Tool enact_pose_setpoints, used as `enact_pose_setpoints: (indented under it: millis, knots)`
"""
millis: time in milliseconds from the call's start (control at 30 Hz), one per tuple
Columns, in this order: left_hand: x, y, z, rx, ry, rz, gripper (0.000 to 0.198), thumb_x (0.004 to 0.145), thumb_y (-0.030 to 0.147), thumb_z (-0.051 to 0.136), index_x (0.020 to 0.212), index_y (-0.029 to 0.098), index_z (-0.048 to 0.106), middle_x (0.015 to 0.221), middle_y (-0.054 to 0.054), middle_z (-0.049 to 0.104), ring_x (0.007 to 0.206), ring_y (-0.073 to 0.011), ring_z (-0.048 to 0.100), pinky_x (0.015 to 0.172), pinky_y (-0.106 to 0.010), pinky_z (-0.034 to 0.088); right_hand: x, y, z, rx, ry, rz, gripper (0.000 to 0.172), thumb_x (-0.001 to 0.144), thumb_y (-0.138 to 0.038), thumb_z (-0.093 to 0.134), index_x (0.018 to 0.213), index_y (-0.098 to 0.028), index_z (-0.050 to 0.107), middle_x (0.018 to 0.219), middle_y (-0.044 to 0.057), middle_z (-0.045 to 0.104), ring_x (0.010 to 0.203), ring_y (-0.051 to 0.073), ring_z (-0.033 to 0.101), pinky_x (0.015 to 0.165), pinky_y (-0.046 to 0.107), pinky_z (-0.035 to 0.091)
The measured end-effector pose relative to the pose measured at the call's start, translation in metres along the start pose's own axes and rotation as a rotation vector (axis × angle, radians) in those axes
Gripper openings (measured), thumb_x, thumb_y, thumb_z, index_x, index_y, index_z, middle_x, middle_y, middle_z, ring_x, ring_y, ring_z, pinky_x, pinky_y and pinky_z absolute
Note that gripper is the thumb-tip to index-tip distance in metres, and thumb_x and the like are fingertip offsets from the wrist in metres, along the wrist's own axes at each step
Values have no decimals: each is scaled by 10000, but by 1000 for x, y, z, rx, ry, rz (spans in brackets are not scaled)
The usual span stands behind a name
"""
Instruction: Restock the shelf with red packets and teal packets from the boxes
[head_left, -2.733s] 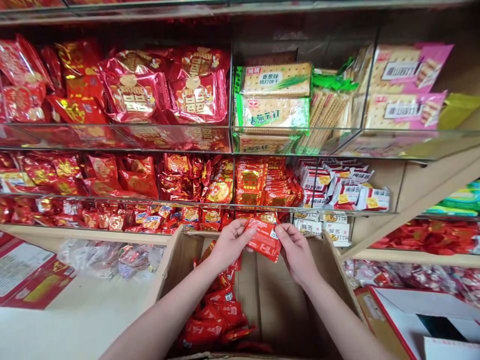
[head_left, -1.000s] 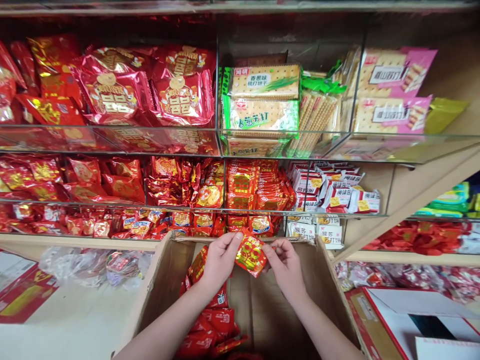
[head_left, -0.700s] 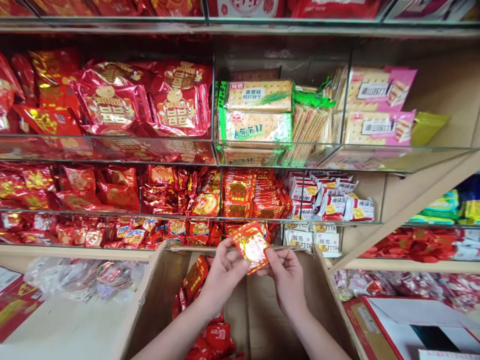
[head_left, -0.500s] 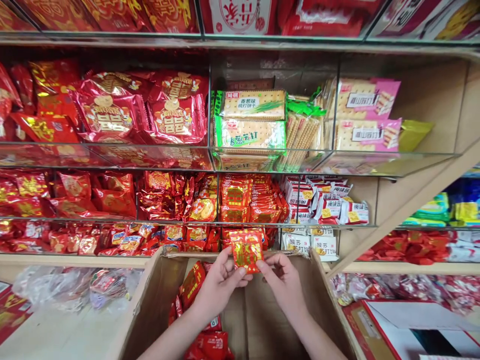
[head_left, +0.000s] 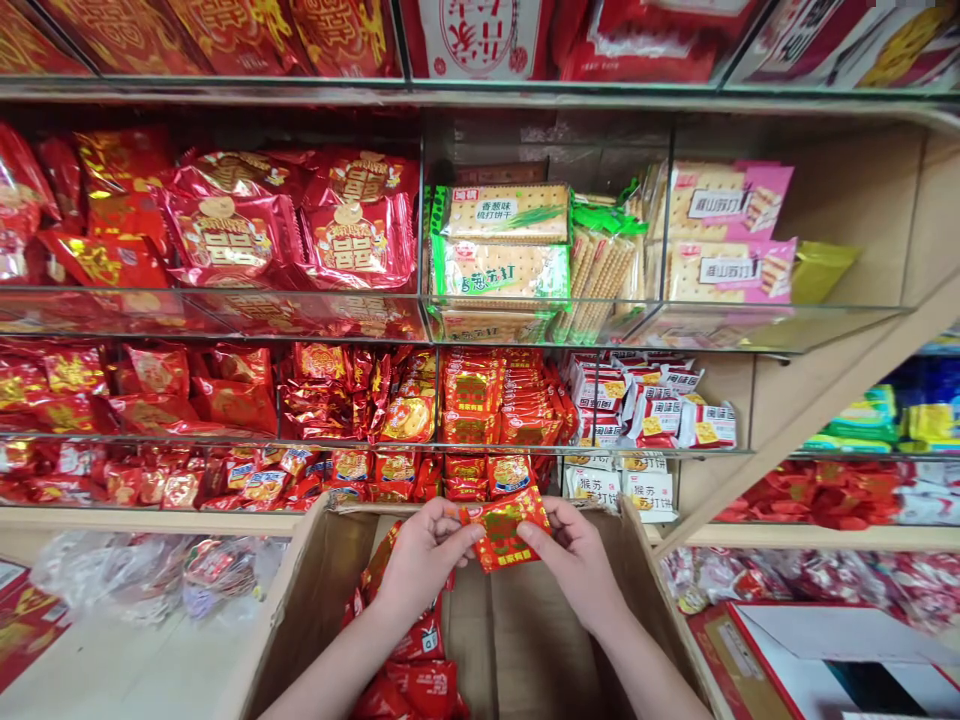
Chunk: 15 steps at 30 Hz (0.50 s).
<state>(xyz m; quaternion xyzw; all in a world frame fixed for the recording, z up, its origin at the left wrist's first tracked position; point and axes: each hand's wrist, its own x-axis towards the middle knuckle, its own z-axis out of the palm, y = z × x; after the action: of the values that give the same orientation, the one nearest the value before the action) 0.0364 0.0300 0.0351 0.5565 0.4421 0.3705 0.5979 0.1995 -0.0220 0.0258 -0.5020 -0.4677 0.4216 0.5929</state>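
Observation:
Between both hands is a small red snack packet [head_left: 504, 535] with gold print, tilted a little. My left hand [head_left: 429, 555] pinches its left edge between thumb and fingers. At the packet's right side, my right hand [head_left: 574, 550] grips it with the thumb laid on the front and the fingers behind. Below the hands stands an open cardboard box [head_left: 540, 650]. More red packets [head_left: 420, 680] lie along the box's left side, partly hidden by my left forearm.
Shelves ahead hold similar red packets [head_left: 472, 395], green-edged cracker packs [head_left: 502, 270], pink-edged cracker packs [head_left: 727, 270] and white packets [head_left: 664, 410]. Clear plastic bags [head_left: 112, 575] lie at left. A slanted wooden support [head_left: 817, 400] crosses at right above a red-edged white box [head_left: 817, 630].
The packet has turned and tilted, moving slightly right. My left hand has shifted to its left edge, and my right hand now holds its right side more fully.

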Motion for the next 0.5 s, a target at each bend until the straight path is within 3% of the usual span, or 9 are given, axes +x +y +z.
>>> enact_pose_setpoints:
  millis: [100,333,500]
  knots:
    - [3,1,-4,55,59,29,277,622,342,659,672,172,446,485,74,496,449,-79,511,453,-187,436,0,-3,1,5,-72,-7,235,712,-337,591,897,-201,539,861,33,628,763,173,576,681,300,462]
    - [2,4,3,-32,-4,151,296,642,240,642,883,172,484,664,41,533,576,-71,527,560,-193,450,2,0,1,91,62,31,247,691,-318,622,894,-206,538,870,35,642,772,168,589,717,309,463]
    - [2,6,5,59,8,128,297,671,253,603,935,174,494,659,51,487,511,-55,472,463,-165,407,3,4,1,132,65,65,252,666,-287,651,876,-210,534,879,25,639,757,154,585,700,297,469]
